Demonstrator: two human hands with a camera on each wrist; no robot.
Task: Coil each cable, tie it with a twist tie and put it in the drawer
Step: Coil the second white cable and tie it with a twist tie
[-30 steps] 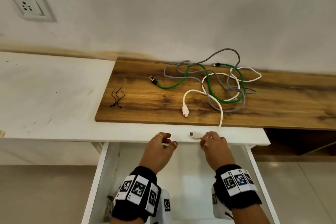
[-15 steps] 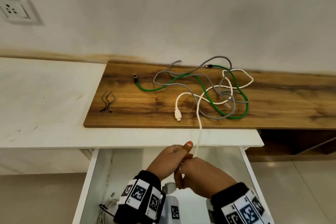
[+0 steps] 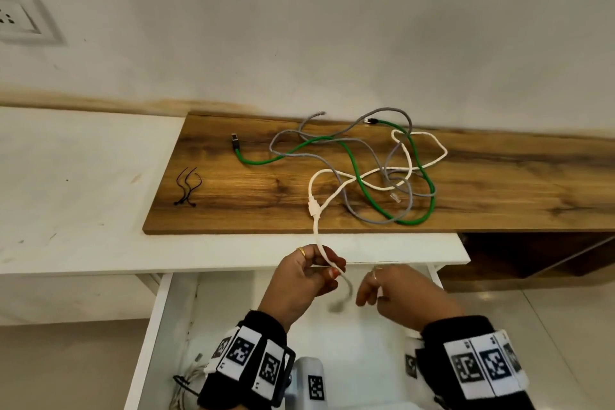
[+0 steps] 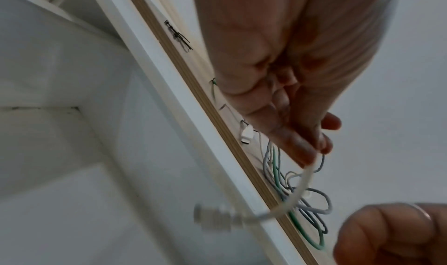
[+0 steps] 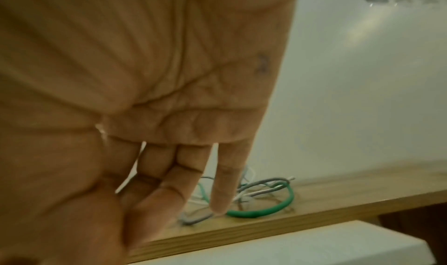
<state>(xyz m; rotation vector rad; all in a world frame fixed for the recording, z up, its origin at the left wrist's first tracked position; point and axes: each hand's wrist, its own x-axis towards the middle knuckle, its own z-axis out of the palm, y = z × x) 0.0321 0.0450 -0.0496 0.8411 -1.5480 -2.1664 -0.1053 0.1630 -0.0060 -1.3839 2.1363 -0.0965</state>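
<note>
A white cable (image 3: 315, 226) runs from the tangle on the wooden board (image 3: 233, 210) down over the white desk edge. My left hand (image 3: 307, 273) pinches it near its end, over the open drawer (image 3: 156, 319); the connector (image 4: 215, 218) dangles blurred below the fingers. My right hand (image 3: 396, 293) hovers just to the right with straight, empty fingers (image 5: 222, 188). A green cable (image 3: 359, 173) and a grey cable (image 3: 342, 140) lie tangled with the white one on the board. Black twist ties (image 3: 187, 186) lie at the board's left end.
A tied white cable bundle (image 3: 186, 383) lies in the drawer's near left corner. The white desk top (image 3: 73, 193) stretches to the left. A wall socket (image 3: 16, 20) sits at upper left. An open wooden shelf space (image 3: 532, 256) lies right of the drawer.
The white cable's end passed from my right hand into my left. My right hand let go and moved off to the right; more cable slid off the board toward the drawer.
</note>
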